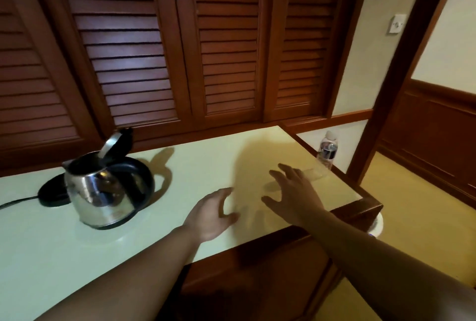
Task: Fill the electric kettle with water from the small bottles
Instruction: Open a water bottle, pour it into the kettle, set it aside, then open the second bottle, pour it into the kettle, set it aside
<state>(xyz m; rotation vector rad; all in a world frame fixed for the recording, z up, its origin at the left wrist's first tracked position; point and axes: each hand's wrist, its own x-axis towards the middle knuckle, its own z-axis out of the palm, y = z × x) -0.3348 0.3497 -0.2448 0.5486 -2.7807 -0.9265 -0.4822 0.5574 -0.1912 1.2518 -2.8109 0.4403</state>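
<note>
Pale green glossy countertop (pixel 180 166) on a dark wood cabinet, brown louvred shutters (pixel 226 45) behind it. We take the kettle (pixel 103 192) as landmark: stainless steel, rounded body, black handle, lid (pixel 113 144) tipped up and open. It sits on the counter, off its black round base (pixel 52 193), which lies just behind-left of it with a black cord (pixel 15 202) running off the left edge.

One small clear water bottle (pixel 327 149) stands upright well right of the kettle, beyond the counter's far right corner, white cap on. Its dark label has print too small for us to read. A blurred clear shape (pixel 313 174) lies on the counter by that corner; we can't tell what it is.

Our left hand (pixel 211 215) hovers right of the kettle, fingers loosely spread, holding nothing. Our right hand (pixel 293 197) is farther right, fingers splayed, also holding nothing, near the blurred shape.

The counter's front edge angles back on the right. White wall switch (pixel 396 24) upper right.
</note>
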